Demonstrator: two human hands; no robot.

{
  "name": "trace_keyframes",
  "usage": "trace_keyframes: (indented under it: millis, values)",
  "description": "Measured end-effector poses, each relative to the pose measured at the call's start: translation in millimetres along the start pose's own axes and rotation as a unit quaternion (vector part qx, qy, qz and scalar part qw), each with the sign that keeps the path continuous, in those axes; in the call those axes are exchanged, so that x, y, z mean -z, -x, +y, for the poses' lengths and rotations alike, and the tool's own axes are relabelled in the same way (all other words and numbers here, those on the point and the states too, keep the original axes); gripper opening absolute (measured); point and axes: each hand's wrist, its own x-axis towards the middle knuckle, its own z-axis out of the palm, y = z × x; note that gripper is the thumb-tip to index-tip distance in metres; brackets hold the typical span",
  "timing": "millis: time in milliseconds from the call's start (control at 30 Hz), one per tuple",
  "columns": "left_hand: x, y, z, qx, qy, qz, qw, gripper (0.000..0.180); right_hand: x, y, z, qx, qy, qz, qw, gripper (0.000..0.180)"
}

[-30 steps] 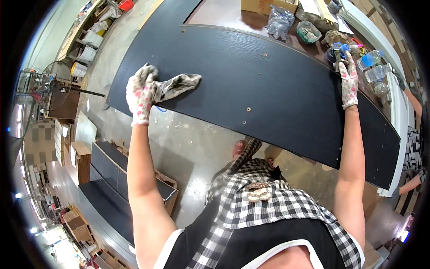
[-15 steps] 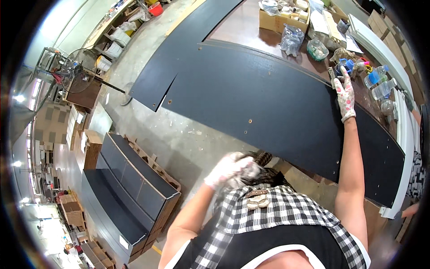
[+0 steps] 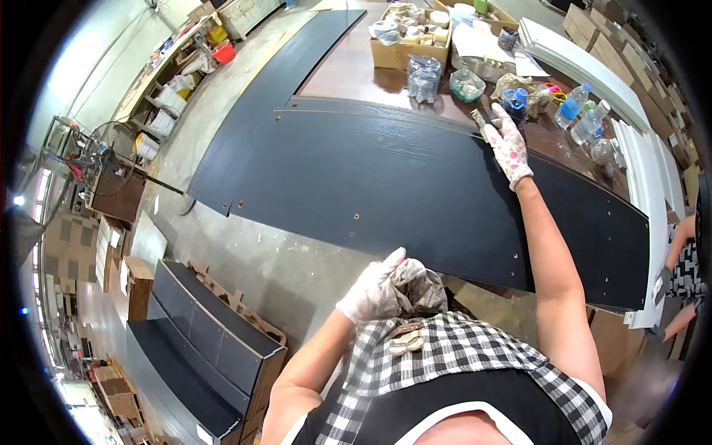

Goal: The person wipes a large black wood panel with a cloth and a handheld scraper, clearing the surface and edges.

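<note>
Left hand, white-gloved, is gripping a crumpled grey rag, fingers curling into the cloth, in front of the checked apron. Right hand, in a pink-spotted glove, is reaching forward, fingers extending beside a small greyish block at the panel's far edge; from where I am standing, I cannot tell whether it is holding the block. The long black panel, dotted with small holes, is lying between the hands and stretching out to both sides. Beyond the right hand, on the brown table, plastic bottles are standing to its right; a cardboard box of containers is sitting ahead and to its left. Well left of the left hand, a dark stack of panels is resting; farther out, a fan is standing.
</note>
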Motion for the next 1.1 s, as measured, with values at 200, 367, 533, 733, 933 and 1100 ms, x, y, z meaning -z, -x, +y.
trace_keyframes:
  millis: [200, 367, 533, 733, 933, 1100]
  values:
    - [1, -55, 16, 0.015, 0.076, -0.165, 0.983, 0.035, 10, -38, 37, 0.036, 0.108, 0.020, 0.993, 0.058]
    - [1, -46, 20, -0.043, -0.084, -0.094, 0.991, 0.031, 1, -42, 29, 0.022, 0.038, 0.013, 0.999, 0.055]
    - [4, -44, 11, -0.018, 0.055, -0.148, 0.987, 0.028, 0, -36, 25, 0.028, 0.025, 0.009, 0.999, 0.055]
    - [-12, -28, 16, -0.235, -0.355, -0.126, 0.896, 0.025, -2, -26, 6, 0.038, 0.024, 0.008, 0.999, 0.062]
    - [-31, -20, 18, -0.397, -0.585, -0.151, 0.690, 0.044, 2, -27, -11, -0.020, 0.059, 0.007, 0.998, 0.062]
    - [-12, -33, -2, -0.443, -0.594, -0.140, 0.657, 0.058, 9, -21, -10, 0.007, 0.016, -0.010, 1.000, 0.066]
